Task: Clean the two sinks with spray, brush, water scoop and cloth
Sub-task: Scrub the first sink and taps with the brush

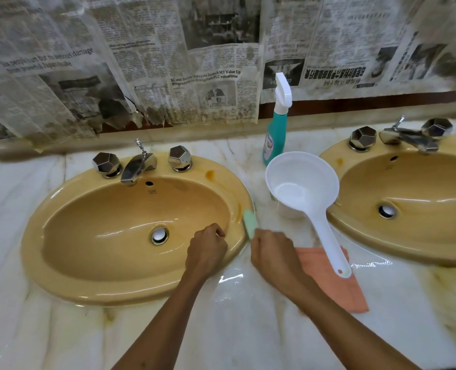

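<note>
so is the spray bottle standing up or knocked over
Standing upright. The spray bottle stands on the counter between the two sinks, white trigger head on top, behind the water scoop.

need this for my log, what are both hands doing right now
Left hand: fingers curled, resting on the left sink's rim; nothing visibly held.
Right hand: grips the green brush against that rim.

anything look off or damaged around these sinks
Yes. The newspaper covering the wall is torn and ragged along its bottom edge above the left sink. Orange stains mark that sink's rim near the right tap and the counter around both basins.
</note>
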